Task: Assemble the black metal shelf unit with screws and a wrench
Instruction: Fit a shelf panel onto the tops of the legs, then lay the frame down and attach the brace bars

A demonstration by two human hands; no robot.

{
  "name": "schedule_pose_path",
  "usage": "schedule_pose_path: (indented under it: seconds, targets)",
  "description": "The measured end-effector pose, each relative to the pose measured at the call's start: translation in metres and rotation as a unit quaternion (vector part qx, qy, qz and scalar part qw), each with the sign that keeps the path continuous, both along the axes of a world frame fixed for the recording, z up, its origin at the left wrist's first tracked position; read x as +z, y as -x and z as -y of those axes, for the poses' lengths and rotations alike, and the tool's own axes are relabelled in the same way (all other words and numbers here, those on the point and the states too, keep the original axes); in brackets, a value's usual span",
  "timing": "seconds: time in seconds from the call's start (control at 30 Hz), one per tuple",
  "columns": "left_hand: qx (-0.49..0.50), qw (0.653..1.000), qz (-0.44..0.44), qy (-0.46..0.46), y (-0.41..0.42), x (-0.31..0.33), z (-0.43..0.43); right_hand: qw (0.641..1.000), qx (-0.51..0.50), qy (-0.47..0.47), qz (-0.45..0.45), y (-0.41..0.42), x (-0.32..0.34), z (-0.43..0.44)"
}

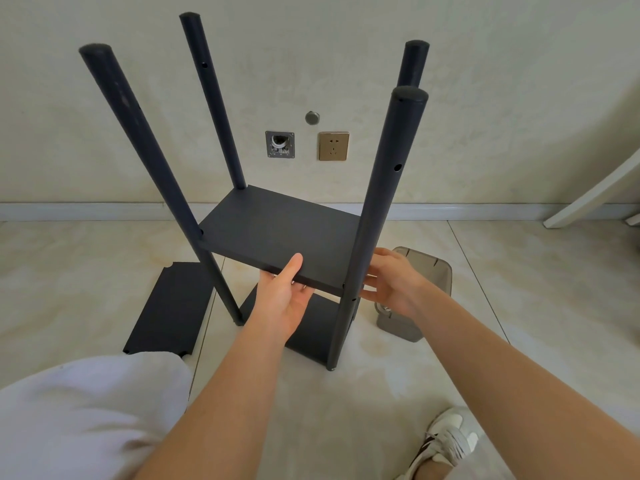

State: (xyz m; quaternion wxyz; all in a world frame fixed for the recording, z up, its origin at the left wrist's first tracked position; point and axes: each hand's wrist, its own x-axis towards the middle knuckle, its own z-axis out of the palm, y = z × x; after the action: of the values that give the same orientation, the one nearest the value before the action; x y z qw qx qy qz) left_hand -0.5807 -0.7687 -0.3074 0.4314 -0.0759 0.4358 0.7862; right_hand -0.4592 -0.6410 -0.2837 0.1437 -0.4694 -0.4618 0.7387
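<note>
The black metal shelf unit stands on the floor on several round poles. Its middle shelf board sits between the poles, and a lower board lies near the floor. My left hand grips the front edge of the middle board, thumb on top and fingers underneath. My right hand is beside the near right pole at the board's corner, fingers loosely curled behind the pole. Whether it holds a screw or tool is hidden. A loose black shelf board lies flat on the floor at the left.
A translucent grey plastic box sits on the tiled floor just right of the unit. The wall behind carries a gold socket and an open junction box. A white furniture leg slants at the right. My knee and shoe are in the foreground.
</note>
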Motion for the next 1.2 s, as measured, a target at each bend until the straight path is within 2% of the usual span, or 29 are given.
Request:
schedule_pose_path:
  seconds: [0.1,0.27,0.4,0.47,0.6,0.67,0.73,0.8,0.83,1.0,1.1,1.2]
  targets:
    - [-0.016,1.000,-0.017,-0.008,-0.002,-0.003,0.002,1.000,0.000,0.005,-0.009,0.000,-0.002,-0.001]
    - [-0.169,0.979,-0.108,0.032,-0.028,-0.008,0.004,1.000,0.005,0.011,-0.024,-0.003,-0.005,-0.002]
    - [-0.168,0.977,-0.120,0.048,-0.037,-0.009,0.002,0.999,0.033,0.003,-0.014,-0.010,-0.013,-0.010]
    - [-0.167,0.978,-0.116,0.049,-0.035,-0.008,0.002,0.999,0.022,-0.019,0.013,-0.016,-0.025,-0.014]
    - [-0.167,0.979,-0.109,0.049,-0.036,-0.005,0.003,0.983,-0.049,-0.102,0.144,-0.040,-0.065,-0.021]
    - [-0.168,0.978,-0.115,0.051,-0.036,-0.005,0.003,0.950,0.009,-0.198,0.243,-0.055,-0.086,-0.028]
    - [-0.168,0.976,-0.122,0.062,-0.037,-0.004,0.002,0.887,0.105,-0.285,0.349,-0.066,-0.101,-0.036]
    - [-0.168,0.975,-0.124,0.070,-0.037,-0.003,0.002,0.825,0.196,-0.333,0.412,-0.072,-0.116,-0.043]
    - [-0.169,0.976,-0.122,0.069,-0.037,-0.002,0.001,0.806,0.231,-0.340,0.427,-0.075,-0.125,-0.046]
    - [-0.180,0.975,-0.121,0.050,-0.035,-0.003,0.003,0.738,0.346,-0.347,0.463,-0.086,-0.157,-0.045]
    - [-0.187,0.974,-0.120,0.050,-0.034,-0.004,0.004,0.714,0.349,-0.372,0.480,-0.086,-0.163,-0.043]
    - [-0.185,0.974,-0.113,0.061,-0.033,-0.005,0.004,0.705,0.356,-0.385,0.477,-0.081,-0.163,-0.037]
